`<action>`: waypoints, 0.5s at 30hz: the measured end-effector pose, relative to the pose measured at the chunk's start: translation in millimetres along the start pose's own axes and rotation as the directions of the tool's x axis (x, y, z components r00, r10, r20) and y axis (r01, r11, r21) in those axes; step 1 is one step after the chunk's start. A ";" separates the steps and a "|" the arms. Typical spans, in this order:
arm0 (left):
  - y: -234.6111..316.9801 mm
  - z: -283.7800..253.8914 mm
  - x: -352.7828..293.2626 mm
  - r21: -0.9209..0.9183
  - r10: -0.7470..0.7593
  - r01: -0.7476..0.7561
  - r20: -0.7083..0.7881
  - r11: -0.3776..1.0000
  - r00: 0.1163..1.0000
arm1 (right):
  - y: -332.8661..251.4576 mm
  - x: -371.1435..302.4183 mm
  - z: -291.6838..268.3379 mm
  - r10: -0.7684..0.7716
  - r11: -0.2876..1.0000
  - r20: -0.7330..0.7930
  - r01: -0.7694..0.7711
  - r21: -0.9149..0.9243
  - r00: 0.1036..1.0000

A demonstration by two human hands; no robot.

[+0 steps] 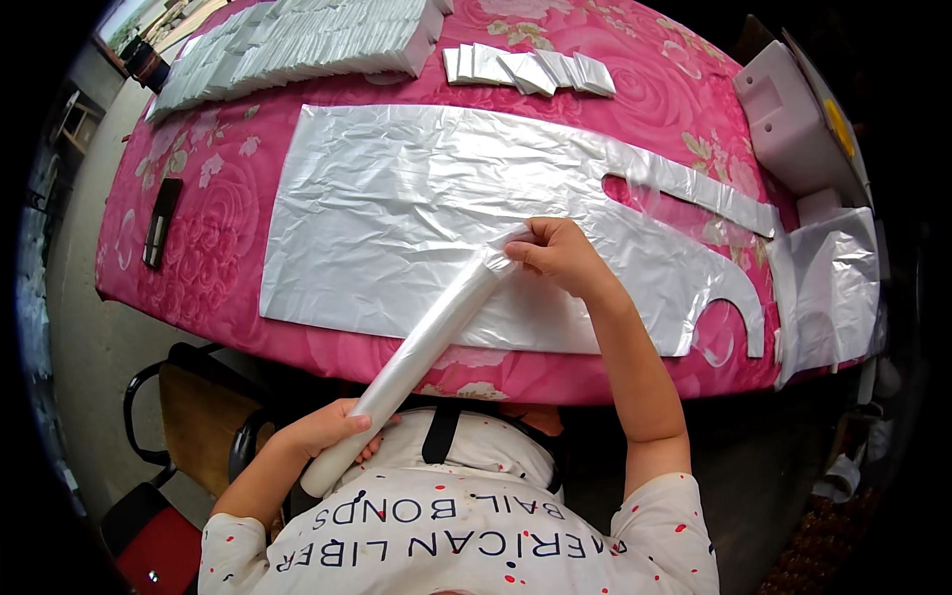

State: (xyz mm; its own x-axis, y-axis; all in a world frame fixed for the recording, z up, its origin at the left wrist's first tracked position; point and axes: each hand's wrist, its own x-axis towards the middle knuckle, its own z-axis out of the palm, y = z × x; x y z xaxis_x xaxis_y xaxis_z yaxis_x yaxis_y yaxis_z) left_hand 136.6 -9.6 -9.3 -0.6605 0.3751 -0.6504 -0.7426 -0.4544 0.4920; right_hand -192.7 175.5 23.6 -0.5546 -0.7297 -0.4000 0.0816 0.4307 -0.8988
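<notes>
My left hand point(337, 428) is wrapped round the lower part of a long white plastic roll point(436, 322), near my lap. The roll slants up and to the right over the table. At its upper end, the thumb and fingers of my right hand point(555, 256) pinch the roll's tip. Beneath lies a sheet of thin white plastic point(387, 198), spread flat and wrinkled. Its right side is cut into strap-like parts with rounded openings, like a disposable apron.
A pink floral cloth point(198, 268) covers the table. Rows of folded white packets point(307, 45) fill the far left, with several more packets point(531, 69) beside them. A dark narrow object point(162, 223) lies left. A white foam box point(798, 119) and plastic sheets point(828, 293) are at right.
</notes>
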 end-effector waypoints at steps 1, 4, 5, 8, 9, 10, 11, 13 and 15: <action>-1.0 0.4 -0.4 0.028 0.006 -0.005 -0.021 1.000 1.000 | 1.1 0.0 -2.1 -0.007 1.000 -0.007 0.007 0.001 1.000; 5.3 5.3 0.1 0.087 -0.010 0.018 -0.084 0.996 0.996 | 11.8 1.7 -14.4 -0.052 0.998 -0.056 0.054 0.039 0.997; 8.4 6.8 0.2 0.104 -0.022 0.033 -0.105 0.994 0.994 | 16.8 2.5 -21.5 -0.072 0.995 -0.079 0.077 0.058 0.994; 7.9 2.9 -0.3 0.104 -0.076 0.088 -0.113 0.991 0.991 | 27.4 7.1 -58.8 -0.152 0.986 -0.294 0.166 0.021 0.943; 8.7 1.9 -0.2 0.127 -0.085 0.098 -0.106 0.987 0.991 | 34.4 7.5 -78.6 -0.171 0.984 -0.373 0.179 -0.012 0.912; 8.5 1.8 -2.0 0.150 -0.094 0.108 -0.101 0.983 0.990 | 43.1 7.7 -99.5 -0.174 0.984 -0.452 0.175 -0.041 0.875; 8.3 1.7 -4.9 0.171 -0.104 0.119 -0.098 0.978 0.990 | 50.4 6.4 -119.4 -0.178 0.984 -0.525 0.167 -0.068 0.832; 10.7 1.3 -12.6 0.259 -0.117 0.141 -0.105 0.956 0.988 | 58.1 -1.5 -152.0 -0.197 0.980 -0.658 0.122 -0.158 0.727; 14.4 -3.3 -20.2 0.401 -0.128 0.168 -0.125 0.901 0.984 | 65.9 -14.6 -183.1 -0.160 0.987 -0.691 0.107 -0.120 0.704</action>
State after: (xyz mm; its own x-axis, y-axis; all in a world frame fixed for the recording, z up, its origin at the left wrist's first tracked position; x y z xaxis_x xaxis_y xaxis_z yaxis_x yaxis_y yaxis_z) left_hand 139.7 -26.4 9.1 -0.5413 0.3263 -0.7749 -0.8241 -0.0227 0.5660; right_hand -330.8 311.8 3.0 -0.9763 -0.2158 -0.0138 -0.0779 0.4103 -0.9086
